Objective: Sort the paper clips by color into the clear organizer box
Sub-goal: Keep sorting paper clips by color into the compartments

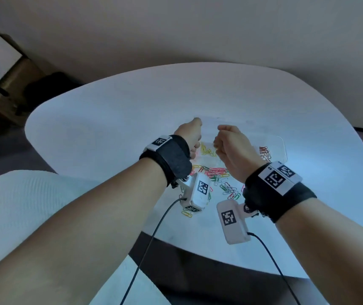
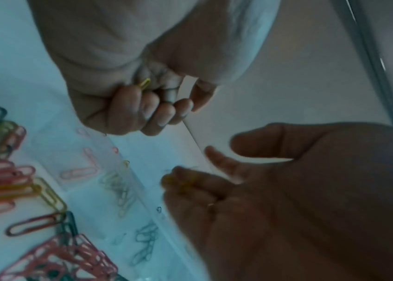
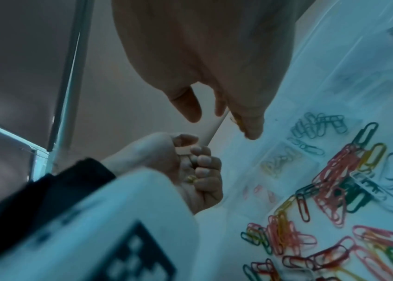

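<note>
The clear organizer box [image 1: 283,148] lies on the white table beyond a loose pile of mixed-colour paper clips [image 1: 217,175]. One compartment holds yellow clips [image 1: 208,150], another red ones [image 1: 264,151]. Both hands hover close together over the box's left end. My left hand [image 1: 188,137] is curled, and the right wrist view shows a yellow clip [image 3: 192,178] in its palm. My right hand [image 1: 229,146] is also curled; a yellow clip [image 2: 145,83] sticks out of its fist in the left wrist view. Blue clips [image 3: 316,123] and pink clips [image 2: 80,172] lie in other compartments.
The white table [image 1: 110,119] is rounded, with its front edge near my forearms. A white cushioned seat [image 1: 22,205] sits at the lower left. Dark furniture [image 1: 6,89] stands at the back left. Black cables [image 1: 154,234] hang from both wrist cameras. More loose clips [image 3: 335,180] spread before the box.
</note>
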Action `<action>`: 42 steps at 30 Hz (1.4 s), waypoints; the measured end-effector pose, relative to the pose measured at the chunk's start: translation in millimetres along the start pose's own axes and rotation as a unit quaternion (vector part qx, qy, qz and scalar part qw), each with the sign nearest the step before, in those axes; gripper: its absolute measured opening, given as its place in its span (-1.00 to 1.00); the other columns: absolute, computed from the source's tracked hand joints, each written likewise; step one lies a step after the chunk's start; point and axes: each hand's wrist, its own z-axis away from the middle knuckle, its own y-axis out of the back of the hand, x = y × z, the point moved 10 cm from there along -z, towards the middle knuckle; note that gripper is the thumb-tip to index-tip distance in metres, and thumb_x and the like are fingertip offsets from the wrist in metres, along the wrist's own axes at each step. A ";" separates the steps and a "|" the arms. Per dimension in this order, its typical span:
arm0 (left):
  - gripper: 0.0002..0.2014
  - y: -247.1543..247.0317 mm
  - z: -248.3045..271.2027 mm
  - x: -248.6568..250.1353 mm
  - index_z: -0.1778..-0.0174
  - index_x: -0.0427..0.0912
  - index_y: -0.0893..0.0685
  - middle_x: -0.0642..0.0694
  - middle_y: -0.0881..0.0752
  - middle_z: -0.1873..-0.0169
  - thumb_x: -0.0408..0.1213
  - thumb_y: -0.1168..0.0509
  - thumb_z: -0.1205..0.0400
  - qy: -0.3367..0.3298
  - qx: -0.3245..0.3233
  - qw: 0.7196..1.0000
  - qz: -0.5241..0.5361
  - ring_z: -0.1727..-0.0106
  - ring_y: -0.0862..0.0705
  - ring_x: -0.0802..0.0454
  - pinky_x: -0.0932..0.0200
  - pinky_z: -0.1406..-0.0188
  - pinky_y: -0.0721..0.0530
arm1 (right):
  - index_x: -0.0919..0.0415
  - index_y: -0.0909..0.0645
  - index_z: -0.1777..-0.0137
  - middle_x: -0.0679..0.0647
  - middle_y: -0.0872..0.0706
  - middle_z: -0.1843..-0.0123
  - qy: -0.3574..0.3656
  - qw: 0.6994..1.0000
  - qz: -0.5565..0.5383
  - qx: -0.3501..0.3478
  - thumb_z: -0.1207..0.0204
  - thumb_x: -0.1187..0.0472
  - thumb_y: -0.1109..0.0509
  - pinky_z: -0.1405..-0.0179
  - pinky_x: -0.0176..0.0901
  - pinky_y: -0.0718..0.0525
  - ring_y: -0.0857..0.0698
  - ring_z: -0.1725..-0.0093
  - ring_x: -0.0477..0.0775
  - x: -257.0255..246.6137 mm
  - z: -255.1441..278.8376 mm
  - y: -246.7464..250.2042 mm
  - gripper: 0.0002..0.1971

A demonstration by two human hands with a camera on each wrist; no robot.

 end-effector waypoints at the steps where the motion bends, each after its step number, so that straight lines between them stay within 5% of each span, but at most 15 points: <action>1: -0.68 -1.5 -2.2 -0.8 0.41 -0.13 -0.37 -0.06 -0.34 0.52 -0.06 -0.11 -0.62 0.003 -0.002 1.000 0.006 0.57 -0.20 0.03 0.24 0.51 -0.14 | 0.21 -0.41 -0.47 0.07 -0.51 -0.12 -0.014 1.000 0.004 -0.017 -0.57 0.31 -0.21 -0.23 -0.02 -0.48 -0.48 -0.11 0.05 4.6 -1.5 -4.7 -0.56; 5: -0.70 -17.7 -4.5 7.2 0.26 -0.25 -0.58 -0.12 -0.56 0.41 -0.11 -0.15 -0.67 -0.022 -0.026 0.998 0.062 0.48 -0.47 0.00 0.21 0.51 -0.40 | 0.14 -0.34 -0.56 0.03 -0.47 -0.28 -0.006 0.999 -0.032 -0.024 -0.67 0.15 -0.23 -0.32 -0.12 -0.40 -0.47 -0.27 0.00 3.4 0.7 0.9 -0.53; 8: -0.67 -28.6 -6.8 12.5 0.02 -0.30 -0.66 -0.23 -0.69 0.06 -0.11 -0.12 -0.72 -0.061 -0.037 0.995 0.068 0.12 -0.65 -0.09 0.07 0.04 -0.64 | 0.02 -0.40 -0.48 0.05 -0.53 -0.40 0.033 0.999 -0.033 -0.006 -0.67 0.14 -0.24 -0.31 -0.15 -0.44 -0.51 -0.40 -0.01 -3.3 11.7 21.9 -0.61; 10: -0.57 -32.0 -10.7 9.1 -0.22 -0.36 -0.65 -0.24 -0.68 -0.14 -0.08 -0.09 -0.74 -0.072 -0.045 0.996 0.041 -0.10 -0.63 -0.09 0.04 -0.26 -0.56 | -0.07 -0.45 -0.41 0.01 -0.57 -0.39 0.057 0.998 -0.013 0.000 -0.65 0.10 -0.26 -0.32 -0.14 -0.44 -0.55 -0.37 -0.06 -1.8 19.6 39.7 -0.66; 15: -0.55 -28.6 -8.8 11.0 -0.35 -0.30 -0.61 -0.18 -0.64 -0.30 -0.04 -0.09 -0.74 -0.120 -0.063 0.990 -0.030 -0.35 -0.59 -0.08 0.01 -0.47 -0.46 | -0.17 -0.60 -0.25 -0.04 -0.68 -0.32 0.071 0.997 0.036 0.026 -0.61 0.06 -0.30 -0.36 -0.08 -0.49 -0.62 -0.34 -0.08 14.2 38.4 86.1 -0.75; 20: -0.81 -28.8 32.9 31.3 -0.02 -0.16 -0.71 -0.04 -0.75 0.12 -0.18 -0.23 -0.67 -0.232 -0.054 0.955 -0.176 0.05 -0.69 -0.02 0.00 -0.12 -0.68 | 0.13 -0.70 -0.02 0.10 -0.82 0.03 0.073 0.990 0.118 0.033 -0.58 0.30 -0.35 -0.10 -0.07 -0.68 -0.79 0.03 0.07 16.1 53.2 104.6 -0.88; 23: -0.92 -37.1 59.7 18.1 0.09 -0.06 -0.72 0.10 -0.68 0.26 -0.27 -0.31 -0.59 -0.281 -0.065 0.868 -0.404 0.24 -0.65 0.09 0.21 0.25 -0.61 | 0.14 -0.74 0.03 0.04 -0.82 0.20 0.073 0.957 0.279 0.008 -0.53 0.29 -0.41 0.09 -0.05 -0.75 -0.80 0.22 0.01 28.8 58.7 96.3 -0.90; 26: -0.94 -34.0 59.2 -23.3 0.11 -0.03 -0.72 0.18 -0.59 0.29 -0.27 -0.36 -0.56 -0.251 -0.087 0.764 -0.588 0.21 -0.61 0.12 0.21 0.23 -0.49 | 0.08 -0.78 0.04 -0.14 -0.75 0.32 0.066 0.907 0.413 -0.052 -0.53 0.20 -0.46 0.32 -0.29 -0.64 -0.70 0.36 -0.18 53.6 64.3 70.7 -0.92; 29: -0.93 -21.7 48.9 -60.6 0.16 -0.11 -0.77 0.05 -0.75 0.22 -0.30 -0.37 -0.57 -0.204 -0.093 0.708 -0.670 0.17 -0.71 0.05 0.18 0.26 -0.57 | 0.07 -0.79 -0.08 -0.09 -0.79 0.11 0.089 0.847 0.509 -0.126 -0.54 0.13 -0.47 0.16 -0.34 -0.54 -0.67 0.19 -0.13 76.6 72.4 30.4 -0.84; 32: -0.90 -15.0 40.3 -74.5 0.20 -0.18 -0.80 -0.07 -0.80 0.24 -0.35 -0.37 -0.55 -0.186 -0.078 0.697 -0.688 0.17 -0.77 -0.04 0.10 0.19 -0.75 | 0.11 -0.79 -0.15 0.04 -0.82 -0.05 0.137 0.810 0.551 -0.150 -0.57 0.14 -0.43 -0.02 -0.21 -0.64 -0.74 0.02 0.01 84.9 77.5 -3.9 -0.79; 36: -0.92 -13.3 34.2 -73.8 0.19 -0.17 -0.80 -0.10 -0.80 0.24 -0.35 -0.38 -0.50 -0.189 -0.054 0.679 -0.708 0.20 -0.77 -0.11 0.03 0.17 -0.79 | 0.04 -0.81 -0.08 0.11 -0.83 0.00 0.190 0.788 0.566 -0.152 -0.57 0.15 -0.36 0.06 -0.03 -0.75 -0.79 0.03 0.18 94.3 80.4 -39.4 -0.79; 38: -0.91 -13.0 32.5 -73.2 0.18 -0.13 -0.77 -0.08 -0.78 0.21 -0.35 -0.36 -0.51 -0.199 -0.047 0.677 -0.707 0.18 -0.75 -0.11 0.08 0.20 -0.74 | -0.02 -0.78 -0.11 0.13 -0.78 0.03 0.197 0.766 0.590 -0.159 -0.58 0.13 -0.33 0.17 -0.13 -0.65 -0.75 0.04 0.23 104.1 82.2 -53.2 -0.78; 42: -0.93 -8.2 30.8 -66.3 0.11 -0.01 -0.65 0.01 -0.70 0.09 -0.29 -0.31 -0.59 -0.234 -0.031 0.707 -0.667 0.07 -0.65 -0.05 0.13 0.22 -0.50 | 0.10 -0.64 0.22 0.05 -0.54 0.30 0.198 0.718 0.647 -0.164 -0.56 0.17 -0.26 0.39 -0.20 -0.35 -0.57 0.25 0.23 117.7 84.8 -61.5 -0.83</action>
